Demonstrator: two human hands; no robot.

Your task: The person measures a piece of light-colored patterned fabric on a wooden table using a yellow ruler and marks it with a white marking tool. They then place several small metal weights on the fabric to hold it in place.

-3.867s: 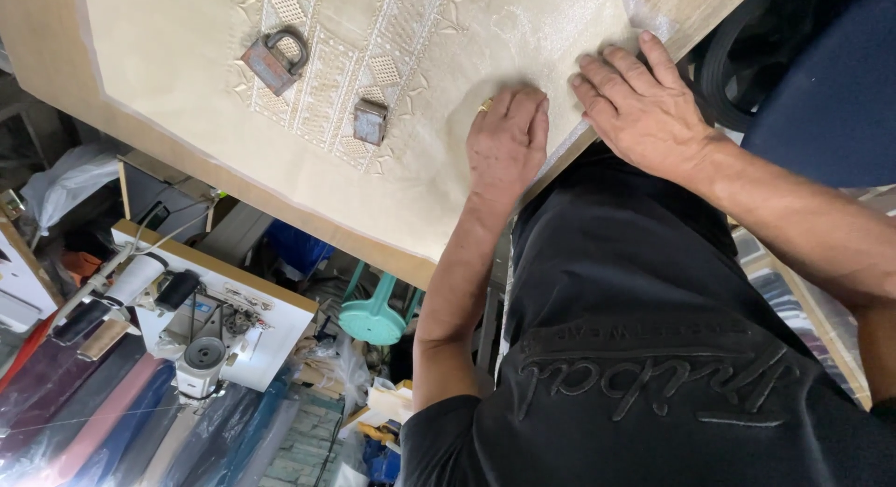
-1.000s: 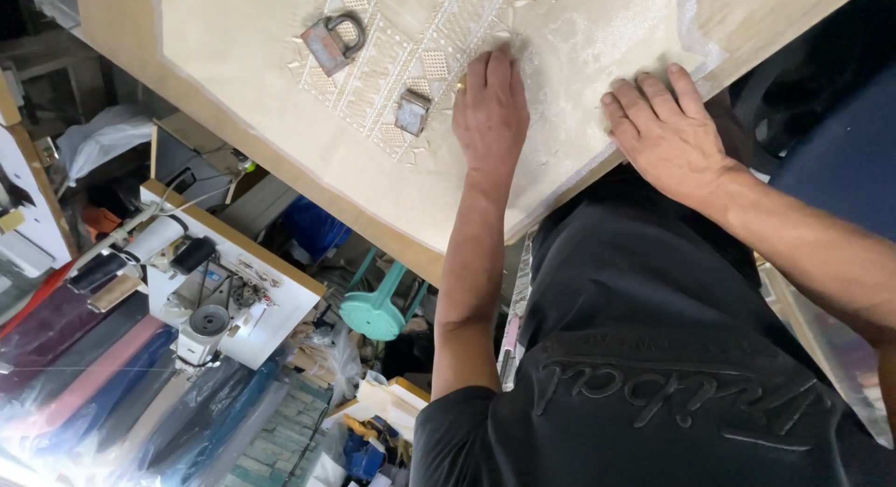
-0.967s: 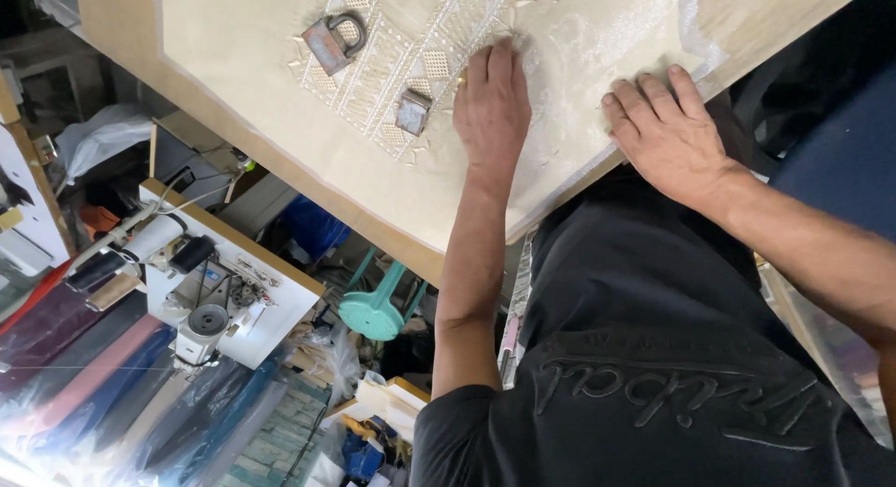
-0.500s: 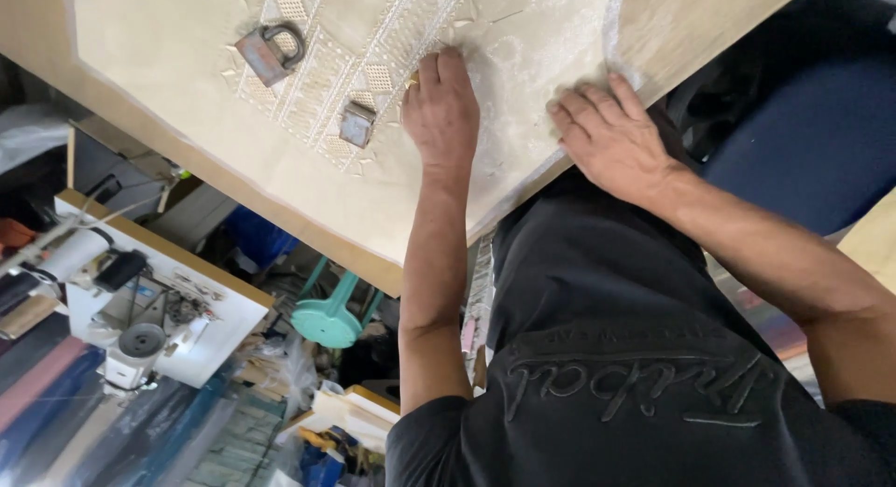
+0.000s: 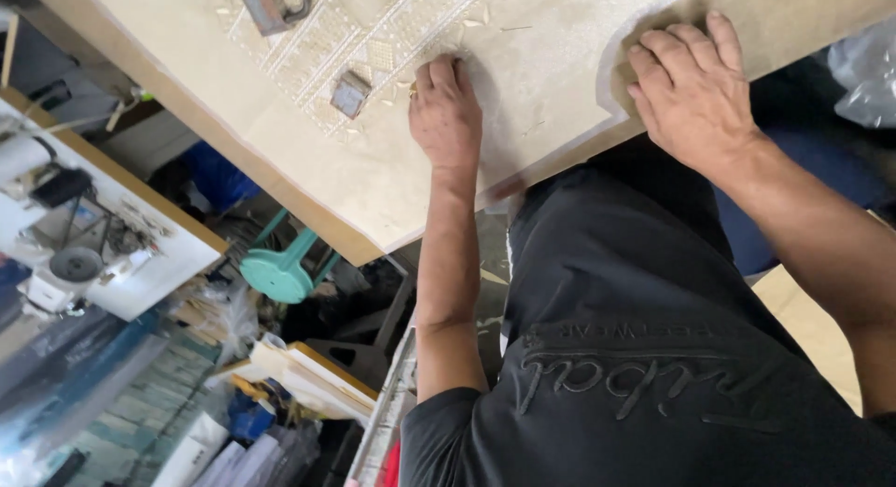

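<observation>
Both hands have slid apart across the cream embroidered cloth.
Left hand presses flat, fingers together, small metal block just beside them; right hand lies flat, fingers slightly spread, holding nothing.

Pale cream cloth under both hands carries raised lattice embroidery; left of them, a teal plastic stool.
</observation>
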